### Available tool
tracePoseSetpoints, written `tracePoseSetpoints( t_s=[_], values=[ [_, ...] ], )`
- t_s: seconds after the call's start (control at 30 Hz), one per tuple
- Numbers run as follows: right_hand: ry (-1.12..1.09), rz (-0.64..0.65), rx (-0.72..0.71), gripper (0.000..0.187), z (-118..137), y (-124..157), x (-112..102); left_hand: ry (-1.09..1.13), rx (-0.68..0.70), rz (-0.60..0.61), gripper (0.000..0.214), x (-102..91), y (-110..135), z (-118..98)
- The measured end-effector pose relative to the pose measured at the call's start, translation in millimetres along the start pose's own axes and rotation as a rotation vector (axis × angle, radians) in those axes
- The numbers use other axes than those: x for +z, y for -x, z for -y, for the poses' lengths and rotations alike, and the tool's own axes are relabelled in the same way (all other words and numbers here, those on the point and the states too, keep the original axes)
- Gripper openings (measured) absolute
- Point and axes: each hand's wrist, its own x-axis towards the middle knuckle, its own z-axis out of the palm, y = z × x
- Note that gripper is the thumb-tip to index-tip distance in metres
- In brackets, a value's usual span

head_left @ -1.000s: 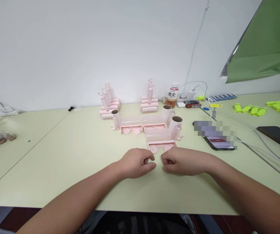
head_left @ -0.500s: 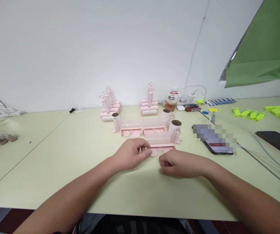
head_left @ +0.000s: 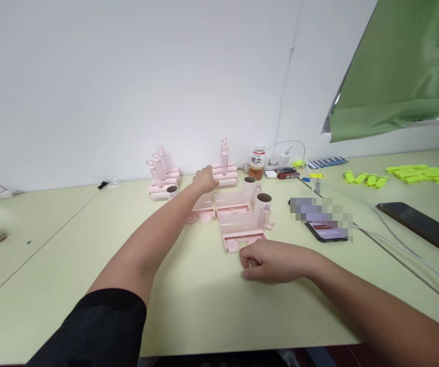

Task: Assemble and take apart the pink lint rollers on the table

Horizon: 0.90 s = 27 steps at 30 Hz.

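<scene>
My left hand (head_left: 204, 180) reaches to the back of the table, at the left end of a stack of pink rounded cases (head_left: 225, 179). Its fingertips are out of sight, so a grip cannot be made out. A clear pink tube (head_left: 224, 162) with a heart-shaped loop stands on that stack. My right hand (head_left: 265, 261) rests on the table with curled fingers. Just beyond it sits an open pink case (head_left: 242, 236) with round pink discs (head_left: 232, 245) at its front. A white roll with a brown core (head_left: 263, 205) stands upright by its right end.
Two more open pink cases (head_left: 234, 209) lie behind, one partly covered by my left forearm. Another pink stack (head_left: 164, 187) stands at the back left. A drink bottle (head_left: 257, 164), cables, a phone (head_left: 321, 224), a dark slab (head_left: 420, 228) and yellow-green pieces (head_left: 364, 179) are rightward.
My left hand has moved from the front pink case to the stack at the back. My right hand keeps its curled pose near the front case. The view has shifted slightly.
</scene>
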Motion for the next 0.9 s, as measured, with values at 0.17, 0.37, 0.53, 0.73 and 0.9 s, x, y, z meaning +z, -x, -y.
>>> tracePoseSetpoints(
  t_s=[0.17, 0.37, 0.53, 0.73, 0.9],
  values=[
    [-0.001, 0.005, -0.003, 0.016, 0.2, 0.4, 0.4, -0.065, -0.044, 0.092, 0.073, 20.1, -30.8, -8.2],
    [0.014, 0.001, 0.007, 0.019, 1.7, 1.2, 0.3, -0.111, -0.024, 0.118, 0.056, 27.1, -32.9, -1.5],
    [0.004, 0.006, 0.007, 0.019, 1.1, 0.9, 1.3, -0.022, 0.016, 0.116, 0.043, 21.0, -28.2, 5.2],
    [-0.026, -0.105, -0.048, 0.012, -3.1, -0.8, 2.6, 0.163, 0.046, -0.056, 0.053, -16.9, -0.7, 1.7],
    [-0.234, -0.472, -0.105, 0.022, -3.2, 3.0, -1.7, 0.695, 0.216, -0.150, 0.042, -63.1, 75.7, 12.3]
  ],
)
